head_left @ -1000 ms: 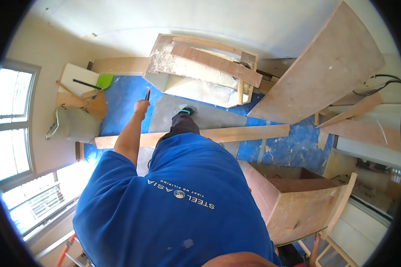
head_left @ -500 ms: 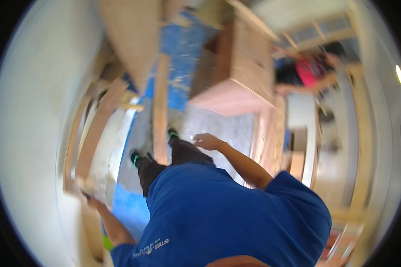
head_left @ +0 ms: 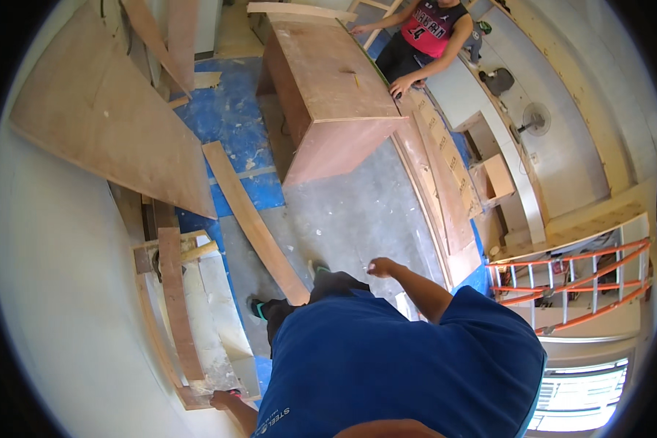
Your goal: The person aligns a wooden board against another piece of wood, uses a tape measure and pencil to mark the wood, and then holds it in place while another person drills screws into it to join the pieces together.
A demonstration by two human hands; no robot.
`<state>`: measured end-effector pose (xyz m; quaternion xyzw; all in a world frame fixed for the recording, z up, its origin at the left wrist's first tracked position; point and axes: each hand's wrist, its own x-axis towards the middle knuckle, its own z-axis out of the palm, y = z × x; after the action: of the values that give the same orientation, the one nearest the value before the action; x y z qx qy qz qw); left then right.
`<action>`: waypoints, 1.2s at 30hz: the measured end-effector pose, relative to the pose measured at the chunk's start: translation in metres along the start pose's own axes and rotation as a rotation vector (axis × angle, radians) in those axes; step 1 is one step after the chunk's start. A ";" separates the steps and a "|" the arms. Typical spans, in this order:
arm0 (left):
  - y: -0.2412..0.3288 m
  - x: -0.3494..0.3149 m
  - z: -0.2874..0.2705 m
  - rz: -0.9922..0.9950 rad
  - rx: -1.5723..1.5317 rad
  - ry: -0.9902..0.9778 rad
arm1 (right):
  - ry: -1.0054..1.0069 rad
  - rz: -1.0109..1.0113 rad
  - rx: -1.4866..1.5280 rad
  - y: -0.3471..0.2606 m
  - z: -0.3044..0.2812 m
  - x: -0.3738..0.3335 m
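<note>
My left hand is closed at the near end of a low wooden bench; a small dark and reddish bit shows at its fingers, too small to name. On that bench lies a long narrow plywood strip. My right hand hangs over the grey floor with its fingers curled; a tiny pale spot shows at the fingertips, and I cannot make out what it is. Another long plywood strip lies on the floor ahead of my feet.
A plywood box-shaped table stands ahead, with a co-worker in a pink top touching its far right side. A large plywood sheet leans at left. Stacked boards, an orange ladder and a fan are at right.
My view has turned and steadied, bringing the ladder and window into sight at right. My left hand now appears lower, by the bench's near end. The co-worker now shows beside the plywood table.
</note>
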<state>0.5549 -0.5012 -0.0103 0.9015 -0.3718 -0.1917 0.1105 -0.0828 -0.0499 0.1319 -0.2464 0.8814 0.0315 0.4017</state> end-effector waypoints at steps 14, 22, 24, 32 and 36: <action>0.321 -0.180 0.037 0.823 -0.508 -0.333 | 0.065 0.126 0.570 0.078 0.016 0.012; 0.260 -0.349 0.119 0.474 -0.164 -1.108 | -0.071 0.375 0.875 0.243 0.024 0.096; 0.246 -0.376 0.126 0.850 0.103 -1.190 | -0.015 0.451 1.056 0.279 0.022 0.100; 0.262 -0.442 0.163 1.191 0.560 -0.830 | 0.059 0.493 1.404 0.336 -0.009 0.105; 0.345 -0.443 0.199 0.821 0.053 -1.198 | -0.031 0.486 1.436 0.315 -0.009 0.122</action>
<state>-0.0352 -0.4375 0.0447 0.4319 -0.6814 -0.5866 -0.0710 -0.3014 0.1739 0.0050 0.2774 0.7092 -0.4590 0.4577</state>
